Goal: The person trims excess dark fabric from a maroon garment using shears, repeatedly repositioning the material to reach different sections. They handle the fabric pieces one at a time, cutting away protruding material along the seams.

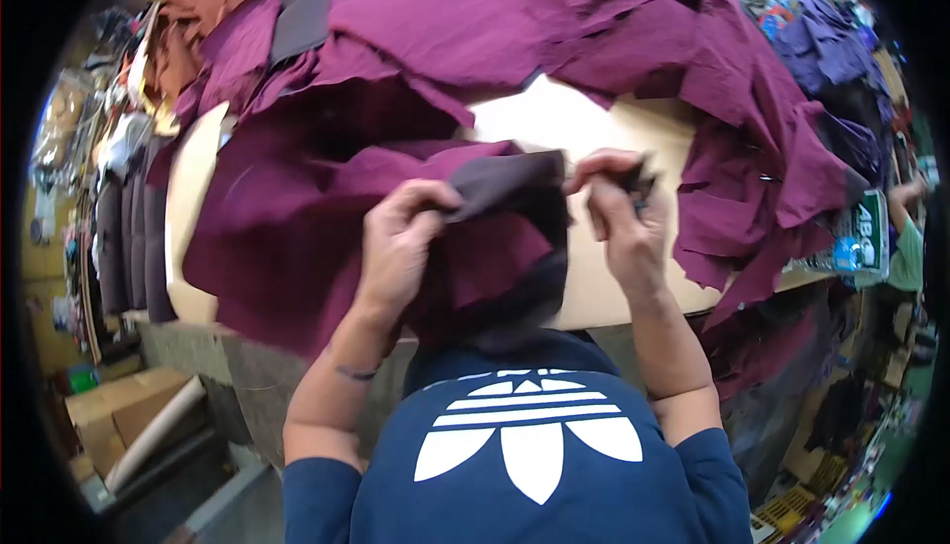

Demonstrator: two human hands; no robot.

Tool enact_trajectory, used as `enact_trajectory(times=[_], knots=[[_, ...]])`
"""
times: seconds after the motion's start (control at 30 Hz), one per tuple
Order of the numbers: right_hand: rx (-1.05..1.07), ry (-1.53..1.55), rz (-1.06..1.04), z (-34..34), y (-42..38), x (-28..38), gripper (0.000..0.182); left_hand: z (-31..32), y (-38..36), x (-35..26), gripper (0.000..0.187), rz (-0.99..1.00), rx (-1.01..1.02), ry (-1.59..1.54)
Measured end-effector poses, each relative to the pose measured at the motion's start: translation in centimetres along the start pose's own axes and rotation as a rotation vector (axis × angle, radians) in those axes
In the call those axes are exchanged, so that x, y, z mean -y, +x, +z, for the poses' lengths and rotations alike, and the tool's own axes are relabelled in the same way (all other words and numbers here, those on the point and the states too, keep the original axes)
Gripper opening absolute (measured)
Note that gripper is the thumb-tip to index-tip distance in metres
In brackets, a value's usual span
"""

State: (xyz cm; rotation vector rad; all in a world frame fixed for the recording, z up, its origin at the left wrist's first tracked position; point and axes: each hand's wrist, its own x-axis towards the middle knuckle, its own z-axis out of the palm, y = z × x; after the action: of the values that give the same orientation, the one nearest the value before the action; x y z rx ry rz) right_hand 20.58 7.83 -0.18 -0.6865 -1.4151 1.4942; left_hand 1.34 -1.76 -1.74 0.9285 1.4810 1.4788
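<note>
My left hand (401, 222) pinches the dark grey-brown band (500, 183) along the edge of a maroon cloth piece (287, 217). That piece bunches up and drapes over the table's front edge, partly smeared by motion. To its right, my right hand (623, 207) is raised with curled fingers around a small dark object (641, 180), too blurred to name. Its fingertips are right by the band's right-hand corner. More maroon cloth (435, 19) is heaped along the far side of the table, and another pile (747, 158) lies at the right.
The pale tabletop (544, 113) shows between the cloth piles. Rust-brown cloth (203, 14) lies at the far left, purple cloth (821, 39) at the far right. Cardboard boxes (129, 410) stand low on the left. A person's arm (902, 212) shows at the right edge, beside a green-and-white package (871, 237).
</note>
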Motion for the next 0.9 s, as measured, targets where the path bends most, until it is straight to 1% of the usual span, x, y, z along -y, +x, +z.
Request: enact_trajectory(times=[0.03, 0.07, 0.13, 0.17, 0.23, 0.27, 0.33, 0.37, 0.4, 0.47, 0.57, 0.63, 0.67, 0.7, 0.8, 0.87, 0.9], knots=[[-0.052, -0.03, -0.02, 0.1, -0.3, 0.7, 0.011, 0.9, 0.0, 0.0, 0.017, -0.001, 0.056, 0.039], [-0.054, 0.0, -0.044, 0.0, -0.4, 1.3, 0.012, 1.3, 0.1, 0.6, 0.02, -0.054, 0.097, -0.05], [0.063, 0.049, -0.065, -0.8, -1.0, 2.4, 0.013, 1.8, 0.2, 0.5, 0.023, -0.14, 0.12, -0.124], [0.19, 0.037, -0.09, -0.8, -1.3, 2.1, 0.013, 1.9, 0.2, 0.7, 0.023, -0.129, 0.133, -0.122], [0.502, -0.185, -0.096, -0.8, -1.6, 2.6, 0.023, 1.9, 0.2, 0.9, 0.023, -0.1, 0.168, -0.118], [0.622, -0.387, -0.151, -0.2, -1.3, 2.4, 0.029, 1.9, 0.1, 0.9, 0.024, -0.117, 0.178, -0.134], [0.465, -0.524, -0.192, 0.9, -1.0, 0.4, 0.027, 1.8, -0.1, 0.8, 0.024, -0.153, 0.201, -0.166], [0.431, -0.55, -0.098, 0.8, -0.5, -0.4, 0.027, 1.7, -0.2, 0.9, 0.024, -0.17, 0.199, -0.167], [0.387, -0.565, -0.137, 0.6, -0.1, -1.6, 0.026, 1.6, -0.2, 0.9, 0.025, -0.186, 0.197, -0.168], [0.44, -0.51, 0.016, 0.4, 0.0, -2.3, 0.029, 1.4, -0.3, 1.1, 0.025, -0.198, 0.187, -0.173], [0.5, -0.559, 0.098, -0.3, -0.3, -3.9, 0.032, 1.4, -0.3, 1.2, 0.026, -0.185, 0.174, -0.18], [0.425, -0.652, 0.223, -0.5, -0.4, -2.6, 0.031, 1.7, -0.4, 0.9, 0.027, -0.172, 0.156, -0.182], [0.388, -0.695, 0.287, -0.4, -0.6, -1.7, 0.031, 1.5, -0.4, 1.1, 0.028, -0.172, 0.183, -0.165], [0.357, -0.789, 0.103, -0.2, -1.1, -0.9, 0.026, 1.4, -0.2, 1.3, 0.028, -0.171, 0.211, -0.148], [0.497, -0.782, -0.135, 1.1, -2.9, 2.2, 0.024, 1.7, 0.0, 1.5, 0.033, -0.222, 0.251, -0.16], [0.88, -0.757, -0.082, 2.4, -3.7, 3.7, 0.029, 2.1, 0.2, 1.2, 0.038, -0.231, 0.275, -0.151], [1.052, -0.683, -0.06, 2.9, -4.4, 2.9, 0.037, 2.2, 0.3, 1.0, 0.041, -0.215, 0.288, -0.126]])
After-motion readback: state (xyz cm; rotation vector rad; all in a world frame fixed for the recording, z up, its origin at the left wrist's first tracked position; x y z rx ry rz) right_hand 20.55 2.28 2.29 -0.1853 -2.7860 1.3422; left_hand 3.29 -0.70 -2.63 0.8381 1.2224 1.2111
